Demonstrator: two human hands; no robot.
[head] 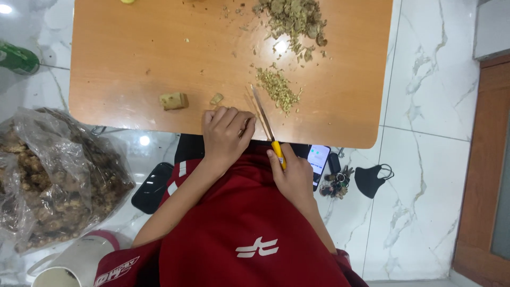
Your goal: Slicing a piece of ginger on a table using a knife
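Note:
My left hand (226, 133) rests curled on the near edge of the wooden table (133, 53), pressing down a thin strip of ginger beside the blade. My right hand (291, 172) grips the yellow handle of a knife (264, 114), whose blade lies flat on the table pointing away from me. Just past the blade tip sits a small heap of chopped ginger (277, 87). A ginger chunk (173, 101) and a smaller bit (216, 98) lie left of my left hand. A bigger pile of peelings (295, 18) is at the far edge.
A clear plastic bag of ginger roots (53, 175) lies on the marble floor at left, with a white cup (74, 263) below it. A dark phone (151, 186), a lit phone (319, 159), keys (334, 183), a black face mask (374, 178) and a green bottle (18, 58) also lie on the floor.

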